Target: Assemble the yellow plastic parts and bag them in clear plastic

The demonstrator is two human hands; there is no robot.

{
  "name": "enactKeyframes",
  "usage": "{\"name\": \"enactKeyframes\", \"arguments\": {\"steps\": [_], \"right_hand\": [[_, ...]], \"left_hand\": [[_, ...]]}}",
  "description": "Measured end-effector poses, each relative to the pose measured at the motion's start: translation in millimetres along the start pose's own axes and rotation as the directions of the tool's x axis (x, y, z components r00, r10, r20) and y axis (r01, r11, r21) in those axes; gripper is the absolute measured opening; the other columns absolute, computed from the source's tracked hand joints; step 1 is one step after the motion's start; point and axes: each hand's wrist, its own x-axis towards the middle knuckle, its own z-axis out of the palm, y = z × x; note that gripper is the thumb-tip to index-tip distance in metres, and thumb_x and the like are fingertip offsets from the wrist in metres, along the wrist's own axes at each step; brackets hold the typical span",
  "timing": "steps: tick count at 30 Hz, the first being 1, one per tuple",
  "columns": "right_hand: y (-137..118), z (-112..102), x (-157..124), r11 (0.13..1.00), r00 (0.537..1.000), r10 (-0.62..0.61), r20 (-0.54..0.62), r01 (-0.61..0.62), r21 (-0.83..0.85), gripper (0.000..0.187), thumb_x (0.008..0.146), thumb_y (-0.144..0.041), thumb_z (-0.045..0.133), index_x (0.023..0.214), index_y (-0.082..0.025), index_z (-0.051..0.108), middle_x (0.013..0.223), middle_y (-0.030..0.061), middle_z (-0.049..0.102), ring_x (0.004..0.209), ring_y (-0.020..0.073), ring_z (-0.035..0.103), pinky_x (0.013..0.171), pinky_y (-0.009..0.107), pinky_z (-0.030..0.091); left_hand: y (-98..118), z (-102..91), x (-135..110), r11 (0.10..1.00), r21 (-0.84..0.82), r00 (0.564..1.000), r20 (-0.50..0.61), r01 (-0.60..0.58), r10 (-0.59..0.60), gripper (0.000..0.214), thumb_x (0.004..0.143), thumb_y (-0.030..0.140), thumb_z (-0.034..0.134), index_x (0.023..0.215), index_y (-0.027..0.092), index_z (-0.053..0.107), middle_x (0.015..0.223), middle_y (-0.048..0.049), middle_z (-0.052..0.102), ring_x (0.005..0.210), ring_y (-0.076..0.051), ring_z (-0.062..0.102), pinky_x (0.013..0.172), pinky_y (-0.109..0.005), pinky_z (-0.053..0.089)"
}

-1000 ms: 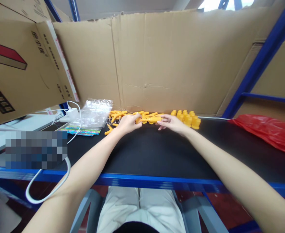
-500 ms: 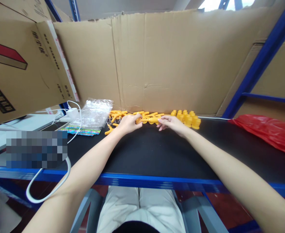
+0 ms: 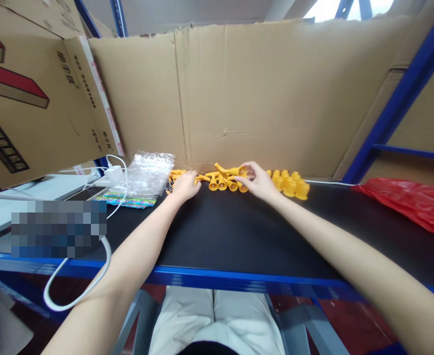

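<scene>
My right hand (image 3: pixel 257 179) pinches the wide end of a yellow funnel-ended plastic piece (image 3: pixel 232 171), whose thin end points left and up. Beneath it stands a row of similar yellow pieces (image 3: pixel 222 186) with round, hollow mouths facing me. My left hand (image 3: pixel 186 186) is closed over the loose heap of yellow branched pieces (image 3: pixel 177 172) at the left. Something yellow shows at its fingertips, but how it is gripped is partly hidden. Right of my right hand, several yellow cup-shaped parts (image 3: pixel 290 186) stand in rows.
A clear plastic bag (image 3: pixel 146 170) lies over a colourful packet (image 3: pixel 137 200) at the left, near a white cable and adapter (image 3: pixel 114 172). A red plastic bag (image 3: pixel 405 202) lies at the right. Cardboard (image 3: pixel 269 98) walls the back of the black tabletop (image 3: pixel 232 231).
My left hand has moved left to the heap, leaving the yellow piece. My right hand now holds that piece raised, showing the row of hollow mouths below.
</scene>
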Motion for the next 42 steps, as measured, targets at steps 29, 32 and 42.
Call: {"name": "enactKeyframes", "arguments": {"steps": [29,32,42], "right_hand": [[18,120,26,0.762,0.932,-0.136,0.337,0.316,-0.565,0.039,0.085,-0.019,0.053,0.123,-0.018,0.049,0.128,0.0108,0.053,0.117,0.0244,0.046,0.095,0.041,0.032],[17,120,25,0.776,0.935,-0.124,0.333,0.300,-0.554,0.040,0.085,-0.019,0.054,0.124,-0.017,0.049,0.128,0.0110,0.053,0.118,0.0244,0.046,0.097,0.042,0.031],[12,122,21,0.736,0.930,-0.116,0.349,0.317,-0.599,0.029,0.087,-0.017,0.047,0.114,-0.015,0.054,0.122,0.0128,0.057,0.113,0.0258,0.049,0.094,0.042,0.033]], "left_hand": [[-3,5.8,-2,0.987,0.158,0.953,0.303,-0.029,-0.020,0.040,0.079,0.034,0.046,0.115,0.021,0.059,0.121,-0.0125,0.056,0.121,-0.028,0.043,0.099,-0.046,0.033],[-2,3.4,-2,0.982,0.183,0.949,0.315,-0.043,-0.017,0.041,0.079,0.030,0.046,0.117,0.020,0.058,0.123,-0.0132,0.055,0.122,-0.028,0.042,0.100,-0.045,0.032],[16,-24.7,-8,0.951,0.288,0.936,0.351,-0.110,0.001,0.038,0.080,0.024,0.050,0.114,0.012,0.059,0.128,-0.0168,0.051,0.123,-0.031,0.041,0.100,-0.044,0.034]]}}
